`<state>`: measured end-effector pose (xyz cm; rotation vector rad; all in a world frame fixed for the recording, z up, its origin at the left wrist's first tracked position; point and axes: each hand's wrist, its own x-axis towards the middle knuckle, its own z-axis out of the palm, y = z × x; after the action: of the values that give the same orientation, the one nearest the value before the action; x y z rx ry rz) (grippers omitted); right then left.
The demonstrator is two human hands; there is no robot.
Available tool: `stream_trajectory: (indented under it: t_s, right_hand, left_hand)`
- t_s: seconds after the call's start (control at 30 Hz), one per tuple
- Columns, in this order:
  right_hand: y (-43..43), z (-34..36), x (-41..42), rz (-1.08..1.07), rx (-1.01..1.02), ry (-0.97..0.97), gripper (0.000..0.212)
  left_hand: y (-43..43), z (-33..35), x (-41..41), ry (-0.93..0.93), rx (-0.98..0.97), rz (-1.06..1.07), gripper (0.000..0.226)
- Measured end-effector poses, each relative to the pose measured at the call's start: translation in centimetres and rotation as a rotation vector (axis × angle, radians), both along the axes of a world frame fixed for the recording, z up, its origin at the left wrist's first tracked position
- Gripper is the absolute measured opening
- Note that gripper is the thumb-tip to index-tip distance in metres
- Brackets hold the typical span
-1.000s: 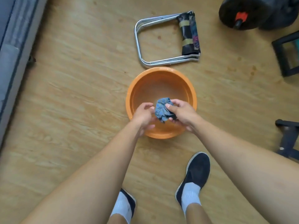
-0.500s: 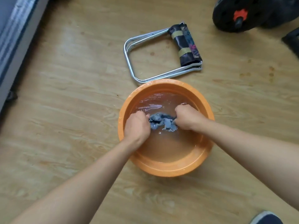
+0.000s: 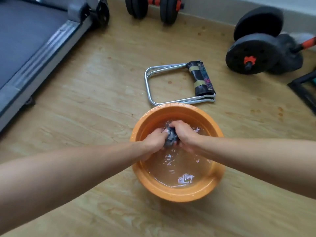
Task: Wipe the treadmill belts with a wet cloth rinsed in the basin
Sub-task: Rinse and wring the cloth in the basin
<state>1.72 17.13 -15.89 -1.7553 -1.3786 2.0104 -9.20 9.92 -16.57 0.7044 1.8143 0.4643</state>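
- Both grips are closed: your left hand [image 3: 154, 140] and right hand [image 3: 183, 134] are clenched from either side on the cloth [image 3: 171, 137], a dark blue-grey wad bunched between them at the far side of the basin [image 3: 176, 192], at or just under the water surface.
- Rinsing step, as judged: knead and twist the wad with opposed wrists, low over the water, so that runoff falls inside the rim and not on the floor [image 3: 85, 100].
- Before lifting out, wring until the cloth is damp rather than dripping; a sodden cloth would likely leave pools on the belt.
- Basin: round, orange, smooth plastic with a rolled rim; its water is shallow, faintly cloudy and rippled with glints.
- Treadmill [image 3: 30, 40], far left: a dark, matte, fine-grained belt beside a ribbed grey side rail; it lies well apart from the basin, so carry the cloth balled up.
- Floor: pale wood-grain boards, smooth, probably slippery when wet.
- Folding stool [image 3: 179, 82], just beyond the basin: bent chrome tubing with a rolled dark fabric seat.
- Dumbbells [image 3: 253, 53], far right: black discs with orange collars.
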Motion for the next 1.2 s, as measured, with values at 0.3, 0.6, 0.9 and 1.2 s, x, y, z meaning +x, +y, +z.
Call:
stream_trajectory:
  t_s: [0.3,0.6,0.9,1.2]
  right_hand:
    - [-0.4,-1.9,-2.0,0.304,0.176,-0.274,0.033]
    - [1.6,-1.3,2.4,0.352,0.286,-0.399,0.046]
    - [-1.6,-1.3,2.0,0.102,0.011,-0.038,0.023]
    - [0.9,-1.0,1.1,0.065,0.026,-0.162,0.03]
  left_hand:
    - [-3.0,0.9,4.2,0.102,0.04,0.318,0.054]
    - [-3.4,-0.1,2.2,0.259,0.025,0.206,0.047]
    - [-1.0,-0.2,3.8,0.103,0.189,0.232,0.028]
    - [-0.3,0.5,6.0,0.004,0.186,0.295,0.03]
